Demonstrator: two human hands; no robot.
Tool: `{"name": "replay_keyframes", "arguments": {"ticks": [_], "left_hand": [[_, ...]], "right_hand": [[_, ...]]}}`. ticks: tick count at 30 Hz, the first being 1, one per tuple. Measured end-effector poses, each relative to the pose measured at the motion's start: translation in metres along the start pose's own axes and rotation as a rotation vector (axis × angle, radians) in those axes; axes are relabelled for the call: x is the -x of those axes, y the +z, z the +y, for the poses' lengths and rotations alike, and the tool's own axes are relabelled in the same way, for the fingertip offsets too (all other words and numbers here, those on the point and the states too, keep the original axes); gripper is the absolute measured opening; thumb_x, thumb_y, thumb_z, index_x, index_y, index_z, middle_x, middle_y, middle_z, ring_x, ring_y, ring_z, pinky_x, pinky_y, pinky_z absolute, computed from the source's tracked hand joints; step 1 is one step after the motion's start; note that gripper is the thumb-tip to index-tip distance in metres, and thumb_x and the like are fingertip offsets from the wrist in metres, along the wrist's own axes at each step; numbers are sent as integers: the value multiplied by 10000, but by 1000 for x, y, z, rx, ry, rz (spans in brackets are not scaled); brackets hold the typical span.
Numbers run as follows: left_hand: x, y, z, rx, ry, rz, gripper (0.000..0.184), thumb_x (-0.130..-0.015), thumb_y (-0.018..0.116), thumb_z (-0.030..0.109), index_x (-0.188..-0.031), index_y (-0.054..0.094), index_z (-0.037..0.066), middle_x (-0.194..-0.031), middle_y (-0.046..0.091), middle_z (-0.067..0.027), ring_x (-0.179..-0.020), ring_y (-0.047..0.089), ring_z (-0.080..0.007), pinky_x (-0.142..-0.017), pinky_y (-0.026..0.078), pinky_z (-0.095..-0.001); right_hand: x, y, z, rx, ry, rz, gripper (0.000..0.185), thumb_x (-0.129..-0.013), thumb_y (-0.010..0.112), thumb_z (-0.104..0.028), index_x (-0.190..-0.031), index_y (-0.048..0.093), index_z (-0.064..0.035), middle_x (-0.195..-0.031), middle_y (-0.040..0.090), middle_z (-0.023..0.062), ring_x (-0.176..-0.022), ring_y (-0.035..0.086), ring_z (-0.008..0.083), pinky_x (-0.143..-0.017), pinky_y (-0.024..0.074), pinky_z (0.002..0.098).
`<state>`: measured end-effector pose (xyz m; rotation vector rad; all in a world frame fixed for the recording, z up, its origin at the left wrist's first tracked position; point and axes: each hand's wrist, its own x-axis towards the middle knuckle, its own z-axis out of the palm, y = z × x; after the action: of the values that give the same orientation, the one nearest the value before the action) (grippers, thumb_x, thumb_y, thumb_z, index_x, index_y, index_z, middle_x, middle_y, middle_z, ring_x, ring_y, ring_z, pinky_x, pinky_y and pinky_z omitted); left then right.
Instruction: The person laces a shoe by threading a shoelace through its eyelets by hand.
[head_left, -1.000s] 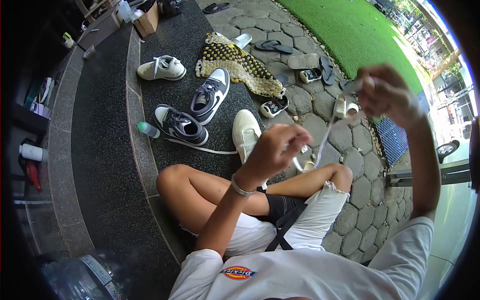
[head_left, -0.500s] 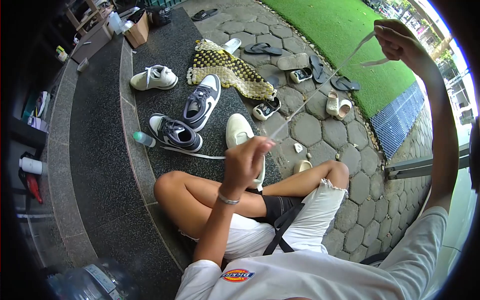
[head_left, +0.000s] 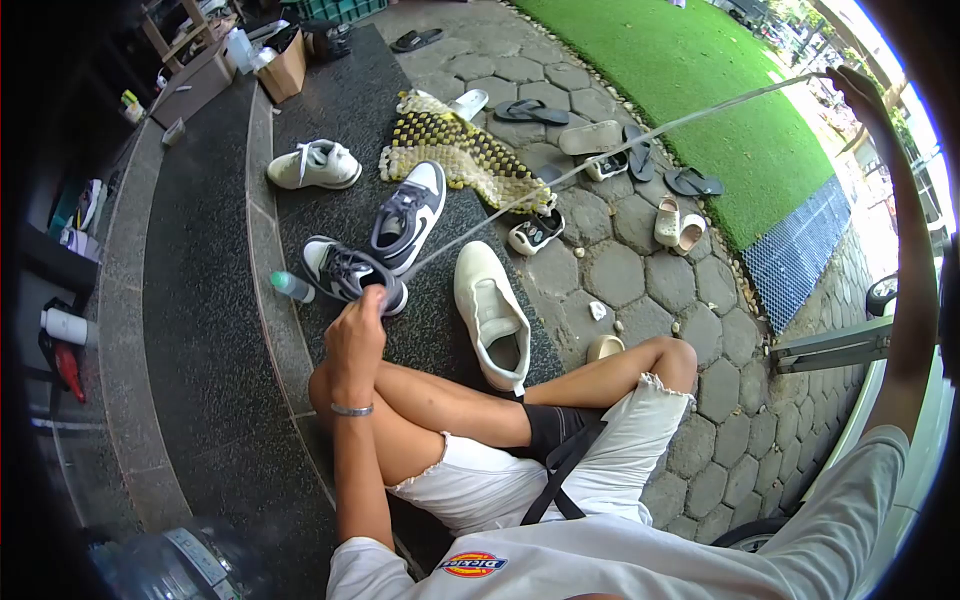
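Observation:
A long white shoelace (head_left: 640,137) stretches taut on a slant across the view between my two hands. My left hand (head_left: 355,340) is closed on its lower end, in front of the dark-and-white sneakers. High at the far right, my right hand (head_left: 855,92) pinches the upper end with the arm extended; its fingers are partly dark against the bright background. A white shoe (head_left: 490,315) without laces rests on the dark stone step by my crossed legs. Beside it stand a dark-and-white sneaker (head_left: 408,215) and its mate (head_left: 335,265), partly behind my left hand.
Another white shoe (head_left: 315,165) stands further back on the step (head_left: 200,330). A small green-capped bottle (head_left: 292,287) lies by the ledge. A yellow-and-black woven mat (head_left: 460,150) drapes over the step edge. Sandals, including a dark flip-flop (head_left: 532,111), lie on the paving.
My left hand has moved left and down, away from above the white shoe. My right hand has moved outward to the right, and the shoelace spans a longer stretch.

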<state>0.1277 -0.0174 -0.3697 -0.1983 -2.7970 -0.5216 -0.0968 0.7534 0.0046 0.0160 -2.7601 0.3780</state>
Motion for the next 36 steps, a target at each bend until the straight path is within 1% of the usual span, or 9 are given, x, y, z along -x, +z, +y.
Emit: {"name": "replay_keyframes", "arguments": {"ticks": [3, 5, 8, 20, 22, 27, 29, 35, 36], "left_hand": [[5, 12, -23, 38, -61, -66, 164, -1028, 518, 143, -1117, 653, 112, -952, 761, -108, -903, 734, -334, -756, 578, -463], [7, 8, -16, 24, -130, -154, 181, -1049, 511, 182, -1123, 657, 106, -997, 755, -100, -942, 723, -336, -785, 569, -468], [-5, 3, 13, 45, -34, -190, 190, -1055, 528, 206, -1126, 666, 95, -1061, 744, -93, -978, 710, -332, -800, 562, -460], [-116, -35, 254, 1461, 490, -171, 431, -1103, 498, 385, -1266, 666, 22, -1011, 735, -93, -967, 712, -185, -867, 545, -327], [-112, -48, 248, 1374, 522, -419, 422, -1110, 484, 378, -1264, 662, 28, -888, 726, -53, -844, 710, -155, -773, 551, -312], [-75, -19, 194, 891, 365, -59, 214, -1080, 529, 145, -1234, 669, 96, -709, 666, -56, -642, 684, -161, -565, 506, -303], [-59, -4, 157, 740, 317, 11, 195, -1049, 532, 68, -1189, 664, 98, -723, 669, -95, -685, 721, -219, -587, 523, -341], [-21, 2, 52, 258, 145, -211, 171, -966, 532, 4, -1083, 627, 84, -878, 747, -74, -845, 748, -299, -705, 589, -412], [-17, 2, 43, 256, 110, -227, 173, -970, 524, 3, -1086, 625, 82, -894, 751, -77, -861, 748, -303, -718, 593, -418]], "right_hand": [[17, -58, 37, 76, 5, 158, 579, -989, 626, -557, -1368, 668, -122, -1024, 704, -4, -787, 573, 72, -648, 444, 239], [47, -72, 11, -1, 98, 30, 635, -986, 619, -562, -1435, 619, -113, -1327, 687, 44, -1192, 630, 147, -949, 489, 302], [90, -47, -69, -161, -40, 32, 379, -1036, 586, -489, -1091, 679, -125, -723, 412, -85, -618, 326, 34, -554, 274, 242], [125, -15, -309, -211, -456, -330, 401, -969, 643, -445, -932, 742, -58, -737, 669, 29, -619, 566, 88, -553, 435, 263], [123, -16, -316, -234, -428, -274, 408, -915, 700, -420, -820, 743, -26, -680, 652, 30, -599, 543, 87, -520, 387, 258], [88, -42, -255, 35, -367, -146, 356, -962, 695, -367, -962, 759, -17, -877, 724, 80, -724, 628, 139, -623, 495, 314], [49, -51, -204, 461, -521, -74, 176, -958, 670, -112, -1095, 779, -132, -969, 780, 27, -652, 648, 188, -557, 517, 361], [26, -74, -103, 746, -804, 74, 239, -1031, 566, -153, -952, 788, -113, -831, 730, 61, -669, 605, 174, -599, 487, 339], [32, -76, -106, 619, -396, 2, 221, -1040, 571, -185, -993, 779, -129, -880, 740, 58, -703, 642, 217, -632, 512, 368]]}}
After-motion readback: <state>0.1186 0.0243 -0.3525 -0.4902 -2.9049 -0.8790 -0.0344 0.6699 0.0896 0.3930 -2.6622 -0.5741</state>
